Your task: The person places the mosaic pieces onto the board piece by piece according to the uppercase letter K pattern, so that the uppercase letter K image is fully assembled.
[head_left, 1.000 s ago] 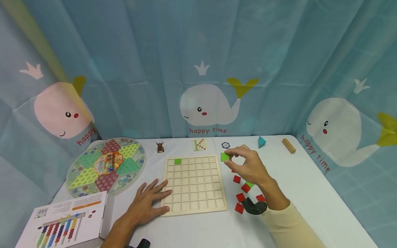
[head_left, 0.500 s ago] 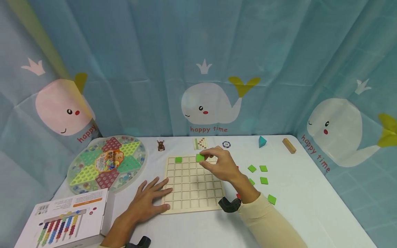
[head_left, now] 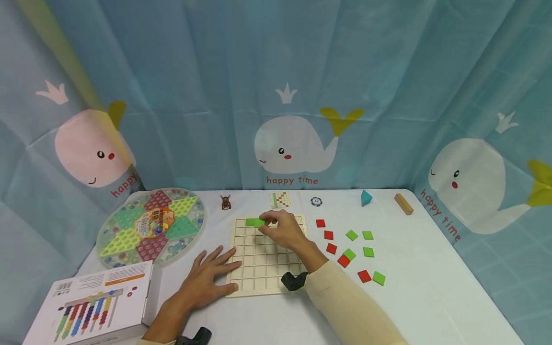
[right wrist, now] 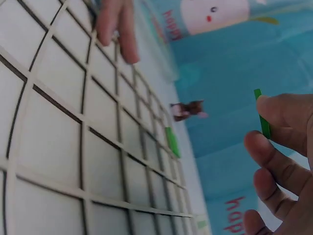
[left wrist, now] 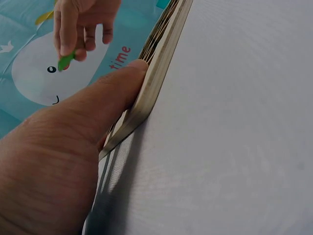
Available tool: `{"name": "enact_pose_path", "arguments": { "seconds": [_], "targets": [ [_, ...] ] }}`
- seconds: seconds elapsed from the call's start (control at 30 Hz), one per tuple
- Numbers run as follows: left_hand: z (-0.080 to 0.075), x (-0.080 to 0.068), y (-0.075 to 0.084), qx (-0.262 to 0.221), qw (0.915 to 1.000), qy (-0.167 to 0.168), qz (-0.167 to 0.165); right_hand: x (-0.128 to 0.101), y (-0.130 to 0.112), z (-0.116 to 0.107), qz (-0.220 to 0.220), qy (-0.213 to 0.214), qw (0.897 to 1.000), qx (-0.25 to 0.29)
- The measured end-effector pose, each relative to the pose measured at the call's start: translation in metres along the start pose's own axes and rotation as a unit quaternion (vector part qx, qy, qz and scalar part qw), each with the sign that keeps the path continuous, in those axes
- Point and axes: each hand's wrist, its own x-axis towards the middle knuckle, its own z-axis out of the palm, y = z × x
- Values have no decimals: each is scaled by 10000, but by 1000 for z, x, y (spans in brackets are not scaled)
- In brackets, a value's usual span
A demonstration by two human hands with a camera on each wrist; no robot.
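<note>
Pinched in the right hand (head_left: 282,231), a green tile (head_left: 259,222) hovers over the board's (head_left: 267,268) top row, just beside the placed tile (head_left: 249,222). Left hand (head_left: 206,281) lies flat, fingers on the board's left edge. Curtain (head_left: 292,180) reads "happy time".

Left wrist: thumb (left wrist: 105,98) presses the board (left wrist: 154,73) edge; if it lifts, the board may slide.

Right wrist: tile (right wrist: 262,120) held tilted above the cells, so it could land skewed on a rib or jam.
</note>
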Motion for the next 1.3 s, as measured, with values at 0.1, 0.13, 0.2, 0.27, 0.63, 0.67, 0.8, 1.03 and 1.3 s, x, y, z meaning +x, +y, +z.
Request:
{"name": "enact_pose_path", "arguments": {
  "seconds": [0.1, 0.13, 0.2, 0.27, 0.63, 0.67, 0.8, 1.03, 1.3],
  "targets": [
    [0, 0, 0, 4, 10000, -9, -24, 4, 5, 10, 206, -143, 9997, 49],
    [0, 0, 0, 5, 10000, -19, -33, 5, 7, 13, 253, -178, 9995, 82],
    [0, 0, 0, 21, 10000, -28, -43, 8, 9, 19, 319, -231, 9992, 47],
    [1, 0, 0, 27, 10000, -55, -65, 10, 11, 24, 369, -275, 9989, -40],
    [0, 0, 1, 17, 10000, -11, -36, 22, 23, 44, 453, -401, 9960, -657],
    [0, 0, 1, 8, 10000, -21, -43, 23, 23, 46, 454, -411, 9953, -747],
    [1, 0, 1, -12, 10000, -48, -64, 24, 23, 49, 499, -469, 9922, -1042],
    [2, 0, 1, -24, 9999, -109, -71, 23, 22, 52, 645, -445, 9868, -1419],
    [-1, 0, 2, -48, 10000, -63, -59, 24, 20, 56, 535, -381, 9878, -1415]
  ]
}}
